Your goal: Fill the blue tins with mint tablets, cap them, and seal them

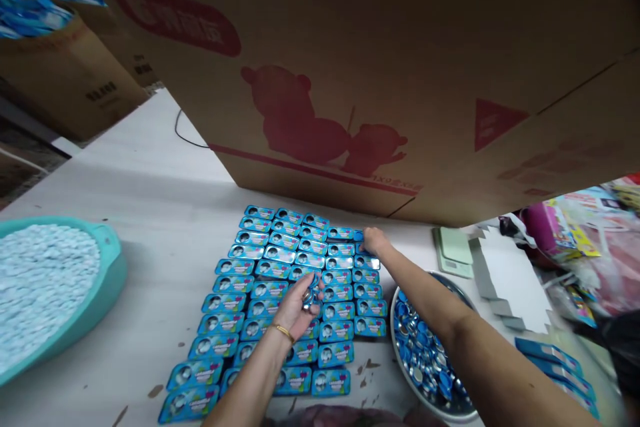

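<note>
Rows of flat blue rectangular cases (337, 311), each with a round opening near one end, lie close together on the white table. My left hand (295, 310) is above the middle columns, palm turned up, its fingers curled around several small round metal tins (309, 297) in blue and silver. At the far end of the rightmost column, my right hand (375, 241) reaches down with fingers bent against a blue case (359, 235). Its fingertips are hidden, so whatever they grip cannot be made out. Beneath my right forearm, a metal bowl (395, 340) holds many similar round tins (425, 353).
A large cardboard box (320, 167) stands along the table's far side. To the left is a turquoise basin (117, 267) full of pale blue tablets (50, 287). A pale green scale (454, 250), white cartons (513, 280) and stacked blue packs (555, 363) sit at right.
</note>
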`<action>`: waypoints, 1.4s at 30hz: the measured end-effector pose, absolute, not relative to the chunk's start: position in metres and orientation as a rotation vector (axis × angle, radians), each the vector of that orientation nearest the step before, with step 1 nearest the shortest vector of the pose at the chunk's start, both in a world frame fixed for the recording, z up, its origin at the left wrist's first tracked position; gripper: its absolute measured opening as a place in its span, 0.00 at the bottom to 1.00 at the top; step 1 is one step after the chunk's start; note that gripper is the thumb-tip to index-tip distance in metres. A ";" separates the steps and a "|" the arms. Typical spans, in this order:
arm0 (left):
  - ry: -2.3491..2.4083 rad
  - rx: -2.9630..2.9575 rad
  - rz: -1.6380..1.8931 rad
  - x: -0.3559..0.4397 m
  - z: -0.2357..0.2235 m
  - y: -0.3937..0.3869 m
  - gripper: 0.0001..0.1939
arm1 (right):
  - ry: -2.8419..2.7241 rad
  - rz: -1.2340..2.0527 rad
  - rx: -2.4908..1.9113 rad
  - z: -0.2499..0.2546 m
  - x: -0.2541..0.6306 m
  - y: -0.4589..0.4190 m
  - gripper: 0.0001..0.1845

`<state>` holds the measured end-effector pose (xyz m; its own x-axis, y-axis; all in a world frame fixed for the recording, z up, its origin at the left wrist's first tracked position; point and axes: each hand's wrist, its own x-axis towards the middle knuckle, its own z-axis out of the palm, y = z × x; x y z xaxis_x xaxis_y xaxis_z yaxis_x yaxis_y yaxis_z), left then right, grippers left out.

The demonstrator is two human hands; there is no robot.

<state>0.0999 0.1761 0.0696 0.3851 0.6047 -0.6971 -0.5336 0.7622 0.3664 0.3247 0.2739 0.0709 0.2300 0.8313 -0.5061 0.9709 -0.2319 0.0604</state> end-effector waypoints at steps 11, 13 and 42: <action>1.159 0.249 0.660 0.126 0.063 0.167 0.18 | 2.553 -1.366 1.888 0.087 0.252 0.194 0.15; 1.110 0.208 0.629 0.132 0.062 0.160 0.19 | 2.436 -1.606 1.986 0.080 0.252 0.185 0.13; 0.921 0.071 0.726 0.120 0.059 0.162 0.11 | 1.638 -0.682 2.159 0.064 0.310 0.249 0.25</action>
<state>0.1200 0.1620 0.0588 0.3882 0.5990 -0.7003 -0.5407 0.7634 0.3532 0.3098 0.2487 0.0645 0.2179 0.7958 -0.5650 0.9617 -0.2738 -0.0148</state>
